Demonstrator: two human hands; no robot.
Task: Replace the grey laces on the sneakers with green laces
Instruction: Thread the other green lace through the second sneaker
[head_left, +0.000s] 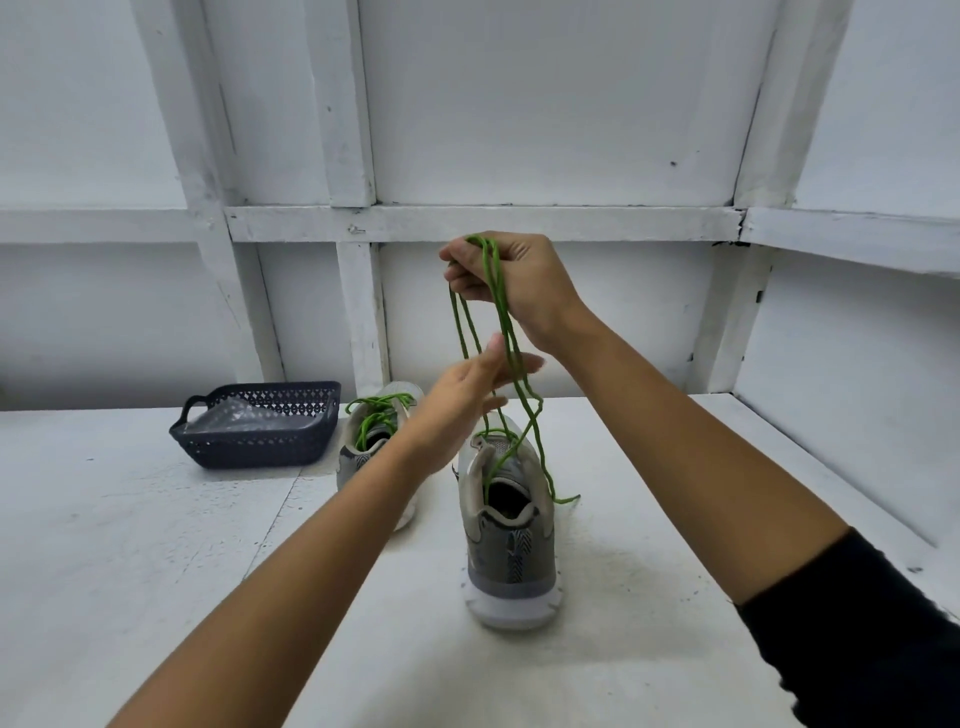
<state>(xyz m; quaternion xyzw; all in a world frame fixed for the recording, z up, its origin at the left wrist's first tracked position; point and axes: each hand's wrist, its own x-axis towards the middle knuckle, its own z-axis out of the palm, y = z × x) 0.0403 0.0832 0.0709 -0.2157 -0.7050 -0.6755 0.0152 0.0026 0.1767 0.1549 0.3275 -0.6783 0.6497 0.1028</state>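
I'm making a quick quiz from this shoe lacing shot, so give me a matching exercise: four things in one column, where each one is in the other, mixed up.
1. right hand
2. left hand
3. basket
4. near sneaker

A. far left on the table
B. highest, gripping the green lace
C. closest to the camera, heel first
D. open, fingers among the hanging strands

Pairs: 1-B, 2-D, 3-A, 4-C

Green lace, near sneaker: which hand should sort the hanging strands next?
Left, probably. The left hand is open beside the green lace strands above the near sneaker. The right hand is shut on them, holding them up.
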